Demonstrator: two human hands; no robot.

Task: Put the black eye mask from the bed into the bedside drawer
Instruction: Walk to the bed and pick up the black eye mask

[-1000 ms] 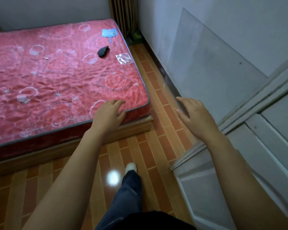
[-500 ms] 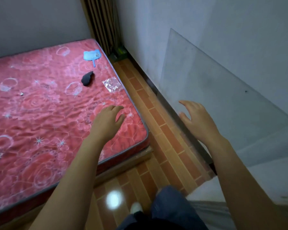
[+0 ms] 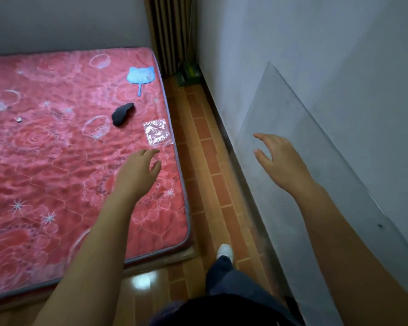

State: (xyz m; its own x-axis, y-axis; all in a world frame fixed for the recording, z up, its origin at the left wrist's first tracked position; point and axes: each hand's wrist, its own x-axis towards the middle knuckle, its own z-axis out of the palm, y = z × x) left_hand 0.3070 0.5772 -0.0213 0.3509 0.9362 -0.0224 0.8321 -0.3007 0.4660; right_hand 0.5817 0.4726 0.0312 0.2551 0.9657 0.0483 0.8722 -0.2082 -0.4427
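The black eye mask (image 3: 122, 113) lies crumpled on the red patterned mattress (image 3: 45, 161), near its right edge and toward the far end. My left hand (image 3: 137, 171) hovers over the mattress, short of the mask, fingers apart and empty. My right hand (image 3: 277, 161) is raised over the narrow floor strip beside the wall, fingers spread, holding nothing. No bedside drawer is in view.
A blue cat-shaped hand fan (image 3: 140, 76) and a clear plastic bag (image 3: 156, 134) lie near the mask. A large glass sheet (image 3: 304, 172) leans on the right wall. Brown tiled floor (image 3: 207, 165) runs between bed and wall. A curtain (image 3: 170, 34) hangs in the far corner.
I have walked forward along the bed's right side. The mask and fan appear closer, both hands have advanced, and the white door panel has left the view.
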